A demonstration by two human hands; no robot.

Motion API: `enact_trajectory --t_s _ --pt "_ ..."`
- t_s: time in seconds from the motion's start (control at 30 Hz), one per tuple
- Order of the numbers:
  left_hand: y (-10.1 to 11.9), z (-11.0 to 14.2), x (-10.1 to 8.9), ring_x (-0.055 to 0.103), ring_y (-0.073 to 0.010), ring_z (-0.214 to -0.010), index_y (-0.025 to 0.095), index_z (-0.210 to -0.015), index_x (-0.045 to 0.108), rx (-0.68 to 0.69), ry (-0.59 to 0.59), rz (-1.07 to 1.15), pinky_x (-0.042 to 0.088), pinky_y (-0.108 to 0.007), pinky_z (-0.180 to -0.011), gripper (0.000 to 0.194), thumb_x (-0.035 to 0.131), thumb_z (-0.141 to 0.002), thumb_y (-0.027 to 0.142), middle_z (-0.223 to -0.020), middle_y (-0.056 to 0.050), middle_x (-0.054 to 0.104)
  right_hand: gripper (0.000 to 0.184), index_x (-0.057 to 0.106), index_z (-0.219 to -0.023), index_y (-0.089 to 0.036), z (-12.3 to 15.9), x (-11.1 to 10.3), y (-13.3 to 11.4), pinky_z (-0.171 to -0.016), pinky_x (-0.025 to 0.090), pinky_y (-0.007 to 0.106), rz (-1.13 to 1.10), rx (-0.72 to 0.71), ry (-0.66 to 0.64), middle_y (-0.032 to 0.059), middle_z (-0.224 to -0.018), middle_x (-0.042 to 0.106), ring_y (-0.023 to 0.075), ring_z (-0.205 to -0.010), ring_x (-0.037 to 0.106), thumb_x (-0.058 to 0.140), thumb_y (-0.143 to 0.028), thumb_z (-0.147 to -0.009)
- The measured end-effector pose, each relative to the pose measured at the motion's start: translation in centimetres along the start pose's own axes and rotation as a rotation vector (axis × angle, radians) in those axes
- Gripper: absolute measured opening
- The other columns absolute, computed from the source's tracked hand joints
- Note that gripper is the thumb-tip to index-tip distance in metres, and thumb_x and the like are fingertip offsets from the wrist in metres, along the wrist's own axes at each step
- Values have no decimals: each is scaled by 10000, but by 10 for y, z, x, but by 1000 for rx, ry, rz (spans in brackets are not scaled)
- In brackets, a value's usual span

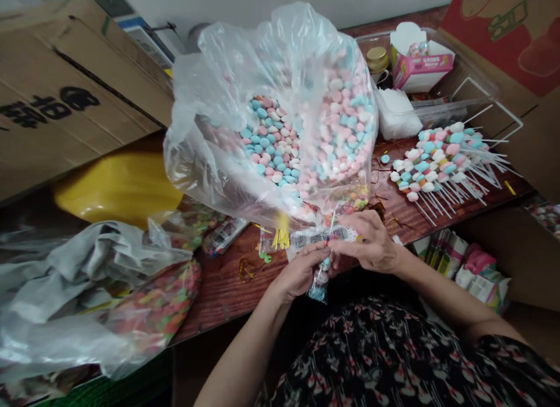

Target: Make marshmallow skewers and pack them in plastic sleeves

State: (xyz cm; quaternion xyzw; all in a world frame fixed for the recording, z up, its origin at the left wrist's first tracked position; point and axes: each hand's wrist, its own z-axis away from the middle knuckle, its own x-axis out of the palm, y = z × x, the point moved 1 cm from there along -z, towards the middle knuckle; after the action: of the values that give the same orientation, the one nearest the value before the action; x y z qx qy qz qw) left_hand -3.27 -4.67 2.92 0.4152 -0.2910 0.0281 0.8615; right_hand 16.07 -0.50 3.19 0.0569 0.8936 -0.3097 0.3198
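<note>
My left hand (304,271) is closed around a small clear-wrapped candy skewer (321,279), whose blue and pale sweets point down towards my lap. The fingers of my right hand (367,241) pinch at the skewer's upper end, where a white stick stands up; exactly what they grip is hidden. Just behind both hands lies a printed packet (306,238) on the table. Gold twist ties (281,238) lie to the left of it. A large clear bag (271,63) of pink, blue and white candies (273,141) stands open beyond my hands.
Many finished-looking candy skewers (437,159) are heaped at the right, beside a clear plastic tray (464,98) with a pink box (422,69). Another bag of coloured ring sweets (157,302) lies at the left. Cardboard boxes (79,98) flank the wooden table (227,296).
</note>
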Motion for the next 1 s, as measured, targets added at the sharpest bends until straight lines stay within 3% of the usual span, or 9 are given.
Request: enact_trajectory --t_s 0.13,0.23,0.3,0.5,0.57,0.67,0.8,0.9,1.0 --pt "-5 3 3 555 -121 -497 140 -681 590 -166 -181 -79 367 -225 -466 363 734 -730 469 -638 -47 604 272 595 -1201 -280 -1 -19 3 -1002 325 456 244 -450 -293 15 -1259 650 216 -1289 444 485 -200 -965" --pt "-6 6 4 518 -103 -483 145 -716 575 -217 -266 -188 351 -221 -460 412 692 -764 538 -652 -32 578 178 637 -977 -210 0 -17 -1 -939 299 449 269 -531 -309 14 -906 695 193 -1061 541 463 -178 -956" --pt "-4 7 5 516 -105 -535 151 -769 607 -124 -235 -400 381 -219 -493 388 633 -824 533 -688 -30 587 161 622 -850 -191 3 -11 -3 -875 286 445 303 -405 -367 14 -767 652 190 -901 536 478 -180 -920" --pt "-1 1 12 592 -186 -795 192 -894 706 524 150 -1199 489 -314 -785 207 533 -891 306 -858 -78 671 143 627 -754 -182 6 -6 -5 -717 246 363 236 158 -564 26 -732 664 173 -750 481 536 -228 -855" --pt "0 -4 11 585 -177 -753 189 -839 701 533 176 -1176 484 -300 -751 224 509 -896 291 -809 -68 665 157 651 -854 -194 6 -11 -7 -736 245 371 311 174 -441 37 -836 693 191 -842 511 505 -233 -896" --pt "1 -10 7 561 -151 -661 177 -757 682 287 71 -892 459 -257 -638 271 520 -895 344 -731 -47 649 193 637 -1031 -240 12 -17 -8 -837 241 412 414 24 -228 30 -1028 700 216 -1045 504 470 -230 -935" --pt "0 -13 13 483 -113 -531 158 -752 702 -88 -68 -626 389 -224 -513 299 613 -845 427 -654 -35 628 191 621 -814 -211 32 -11 -8 -894 224 438 356 -63 -273 -16 -746 665 174 -902 522 467 -208 -925" --pt "-3 -16 26 531 -137 -621 182 -786 746 105 -41 -795 427 -237 -597 228 651 -831 385 -689 -38 646 162 620 -774 -191 45 -13 -7 -838 240 408 299 85 -315 -9 -717 662 166 -849 525 522 -219 -900" --pt "-8 -19 32 533 -139 -629 200 -755 755 356 48 -960 421 -240 -626 194 637 -845 325 -649 -23 621 144 668 -933 -214 59 -38 1 -830 273 376 261 295 -189 17 -888 715 171 -922 551 551 -297 -934"
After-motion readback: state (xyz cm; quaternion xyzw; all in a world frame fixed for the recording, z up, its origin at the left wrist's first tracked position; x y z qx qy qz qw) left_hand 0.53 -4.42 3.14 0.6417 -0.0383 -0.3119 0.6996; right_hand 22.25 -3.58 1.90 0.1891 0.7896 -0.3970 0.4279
